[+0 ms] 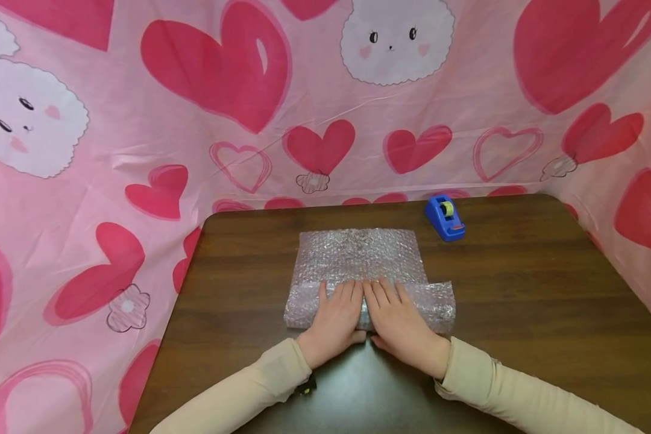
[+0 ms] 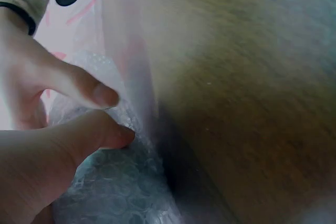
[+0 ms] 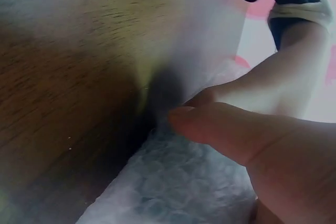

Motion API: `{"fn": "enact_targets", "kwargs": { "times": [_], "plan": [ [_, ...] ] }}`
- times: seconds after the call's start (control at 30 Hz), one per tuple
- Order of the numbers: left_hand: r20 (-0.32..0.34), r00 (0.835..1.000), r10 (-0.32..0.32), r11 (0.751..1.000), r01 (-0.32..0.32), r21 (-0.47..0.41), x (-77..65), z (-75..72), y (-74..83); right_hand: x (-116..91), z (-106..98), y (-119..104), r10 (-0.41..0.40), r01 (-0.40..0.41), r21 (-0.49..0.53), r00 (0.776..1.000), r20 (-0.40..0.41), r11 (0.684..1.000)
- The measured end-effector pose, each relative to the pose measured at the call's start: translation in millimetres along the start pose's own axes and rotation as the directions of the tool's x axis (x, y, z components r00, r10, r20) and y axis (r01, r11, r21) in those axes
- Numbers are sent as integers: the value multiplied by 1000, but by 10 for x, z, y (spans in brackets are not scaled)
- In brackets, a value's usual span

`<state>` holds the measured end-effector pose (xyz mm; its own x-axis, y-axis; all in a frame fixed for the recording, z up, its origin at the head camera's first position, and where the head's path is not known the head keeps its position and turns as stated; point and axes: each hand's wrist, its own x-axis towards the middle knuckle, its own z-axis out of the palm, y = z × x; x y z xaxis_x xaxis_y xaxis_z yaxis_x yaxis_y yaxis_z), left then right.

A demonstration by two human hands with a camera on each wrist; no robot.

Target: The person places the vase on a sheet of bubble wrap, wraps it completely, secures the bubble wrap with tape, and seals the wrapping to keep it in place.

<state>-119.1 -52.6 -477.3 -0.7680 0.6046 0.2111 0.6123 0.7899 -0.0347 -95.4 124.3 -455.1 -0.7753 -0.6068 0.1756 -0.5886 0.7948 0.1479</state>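
In the head view a clear sheet of bubble wrap (image 1: 358, 253) lies on the table, its near end folded over into a thick roll (image 1: 436, 301). A bluish-grey patch shows through the plastic between the hands; its kind cannot be made out. My left hand (image 1: 333, 319) presses on the roll, fingers straight across its top. Beside it, nearly touching, my right hand (image 1: 404, 325) rests the same way. Both thumbs are on the near side. The left wrist view has the left thumb (image 2: 105, 132) against the bubbles; the right thumb (image 3: 210, 127) appears likewise in the right wrist view.
A blue tape dispenser (image 1: 445, 218) with a yellowish roll stands near the table's far edge, right of the sheet. The brown wooden table (image 1: 521, 289) is bordered by a pink curtain (image 1: 325, 78) with hearts at the back and sides.
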Motion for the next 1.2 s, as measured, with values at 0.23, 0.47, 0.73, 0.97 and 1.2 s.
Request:
{"fn": "enact_targets", "kwargs": {
  "times": [0.23,0.47,0.73,0.97,1.2],
  "plan": [
    [31,1000,2,994,2,-106,27,-21,-41,22,97,22,-11,13,35,998,-64,999],
    [88,996,5,988,8,-156,65,-53,-74,51,138,63,-16,24,66,993,-114,998],
    [121,993,-9,973,37,-228,67,-67,-92,88,123,113,-10,20,146,997,-74,989],
    [87,996,-5,979,22,-203,49,-82,-115,142,115,135,-10,17,160,999,-40,987],
    [88,996,-8,997,15,-80,-27,-92,-57,171,52,142,5,-22,252,998,69,968]
  ]
}}
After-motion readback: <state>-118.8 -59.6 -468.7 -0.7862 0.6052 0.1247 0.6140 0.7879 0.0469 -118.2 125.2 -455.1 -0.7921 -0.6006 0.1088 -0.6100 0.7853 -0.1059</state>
